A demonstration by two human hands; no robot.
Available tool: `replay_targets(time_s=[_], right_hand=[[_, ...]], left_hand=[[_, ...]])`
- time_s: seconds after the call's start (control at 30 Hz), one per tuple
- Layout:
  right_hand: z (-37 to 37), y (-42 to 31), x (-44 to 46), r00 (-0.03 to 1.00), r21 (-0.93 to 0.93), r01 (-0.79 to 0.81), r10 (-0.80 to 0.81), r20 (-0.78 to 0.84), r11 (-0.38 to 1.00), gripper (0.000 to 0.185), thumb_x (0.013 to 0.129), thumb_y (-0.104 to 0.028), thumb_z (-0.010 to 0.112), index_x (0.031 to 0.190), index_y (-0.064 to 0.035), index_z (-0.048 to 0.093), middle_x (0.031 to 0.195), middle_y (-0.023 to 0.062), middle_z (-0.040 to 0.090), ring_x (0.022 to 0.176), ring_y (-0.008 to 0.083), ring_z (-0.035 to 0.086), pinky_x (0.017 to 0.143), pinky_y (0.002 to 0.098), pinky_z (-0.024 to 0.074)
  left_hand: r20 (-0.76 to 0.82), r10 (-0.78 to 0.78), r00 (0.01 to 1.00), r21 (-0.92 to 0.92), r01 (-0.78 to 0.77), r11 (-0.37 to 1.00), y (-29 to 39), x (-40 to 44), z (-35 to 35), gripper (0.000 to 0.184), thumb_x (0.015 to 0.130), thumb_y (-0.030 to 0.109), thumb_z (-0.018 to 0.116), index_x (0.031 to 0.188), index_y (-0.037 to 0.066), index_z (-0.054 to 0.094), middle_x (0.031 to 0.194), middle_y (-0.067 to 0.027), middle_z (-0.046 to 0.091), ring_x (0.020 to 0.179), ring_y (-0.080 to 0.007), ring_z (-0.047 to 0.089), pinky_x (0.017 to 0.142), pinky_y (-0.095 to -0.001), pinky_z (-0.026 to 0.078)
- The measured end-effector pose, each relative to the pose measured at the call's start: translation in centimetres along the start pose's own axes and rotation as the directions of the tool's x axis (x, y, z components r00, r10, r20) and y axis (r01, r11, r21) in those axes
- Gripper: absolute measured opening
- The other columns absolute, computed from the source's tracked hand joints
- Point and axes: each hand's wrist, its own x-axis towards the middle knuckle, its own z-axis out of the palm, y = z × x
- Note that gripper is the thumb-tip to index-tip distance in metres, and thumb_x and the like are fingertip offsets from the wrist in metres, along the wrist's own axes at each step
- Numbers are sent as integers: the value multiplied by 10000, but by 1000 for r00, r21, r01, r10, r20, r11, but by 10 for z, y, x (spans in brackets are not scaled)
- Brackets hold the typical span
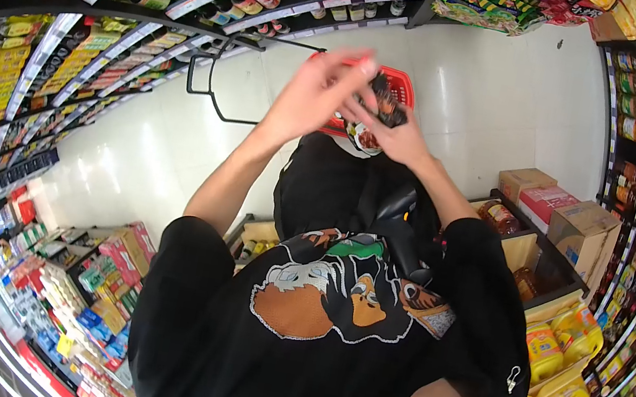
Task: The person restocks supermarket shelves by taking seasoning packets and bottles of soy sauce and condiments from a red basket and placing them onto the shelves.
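Observation:
My left hand (317, 95) is raised over the red basket (408, 87), somewhat blurred, its fingers apart and nothing visible in them. Beside it, my right hand (403, 139) has its fingers around a small dark package (387, 109) with a reddish-brown picture. The fingertips of my left hand come close to the package; whether they touch it cannot be made out. Below both hands, another item with a food picture (364, 138) shows at the basket's near edge.
Shelves of bottles and jars (242, 2) line the upper left, with more jars (633, 126) at the right. A black metal frame (202, 76) stands left of the basket. Cardboard boxes (582, 232), a wooden bin (525, 254) and yellow packs (546, 349) stand at the right.

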Motion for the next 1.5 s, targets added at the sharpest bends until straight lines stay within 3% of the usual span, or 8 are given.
replay_targets(time_s=[0.17, 0.33, 0.87, 1.1, 1.33, 1.37, 1.43, 1.5], right_hand=[[-53, -64, 11, 996, 284, 0, -25, 87, 959, 415, 936, -184, 737, 1292, -18, 603, 1212, 49, 666, 1097, 129, 605, 977, 323, 485], [-76, -97, 19, 982, 411, -126, 54, 183, 903, 457, 916, -172, 746, 1313, -26, 572, 1209, 57, 661, 1086, 147, 632, 929, 331, 519], [-93, -114, 29, 978, -273, -205, 203, -37, 940, 545, 904, -485, 731, 1109, 20, 720, 976, 85, 743, 896, 167, 682, 848, 332, 528], [-113, -66, 126, 963, -106, -110, 80, -256, 988, 601, 859, -525, 764, 1134, 7, 715, 1027, 68, 736, 936, 154, 673, 885, 307, 510], [-129, -88, 296, 1000, -376, 10, -10, 4, 926, 512, 953, -440, 692, 1223, -6, 668, 1041, 47, 721, 992, 91, 627, 929, 272, 475], [-135, -50, 339, 976, -285, 219, -204, 81, 933, 432, 987, -423, 652, 851, -15, 679, 716, 29, 670, 679, 74, 619, 643, 259, 488], [-133, -51, 364, 967, 158, 170, -196, 164, 973, 307, 936, -373, 744, 1016, -82, 685, 785, 18, 654, 669, 136, 562, 631, 324, 460], [-131, -46, 381, 966, 110, 202, -216, 143, 973, 278, 966, -343, 705, 977, -65, 692, 767, 28, 651, 668, 135, 563, 629, 332, 455]], left_hand=[[-436, 280, 855, 303, -154, 940, -10, -2, 8, 425, 1054, 266, 551, 1358, -28, 513, 830, -70, 658, 789, -146, 704, 638, -253, 542], [-227, 66, 972, 138, -35, 990, -38, -14, 38, 470, 1040, 301, 593, 1358, -40, 534, 1205, -90, 666, 1104, -132, 585, 1003, -308, 458], [-388, -57, 920, -192, -20, 981, -57, -3, 20, 357, 982, 215, 692, 1224, -35, 616, 1054, -69, 716, 911, -97, 650, 831, -268, 532], [-583, 11, 812, -120, -100, 988, -54, 17, 5, 330, 983, 224, 690, 1187, -29, 631, 1031, -71, 716, 906, -98, 648, 818, -275, 527], [-665, -68, 744, -195, -85, 977, -71, 27, 26, 366, 979, 210, 691, 1241, -25, 594, 1094, -81, 696, 961, -108, 643, 848, -292, 530], [-684, -79, 725, -194, -76, 978, -72, 32, 30, 377, 976, 210, 696, 1248, -27, 588, 1099, -80, 693, 971, -108, 641, 851, -295, 530], [-711, -87, 697, -202, -83, 976, -69, 41, 41, 387, 969, 216, 704, 1248, -27, 590, 1103, -79, 691, 980, -112, 639, 854, -298, 530], [-738, -198, 645, -288, -36, 957, -64, 49, 53, 393, 965, 221, 709, 1250, -23, 593, 1106, -80, 694, 978, -121, 642, 864, -299, 527]])
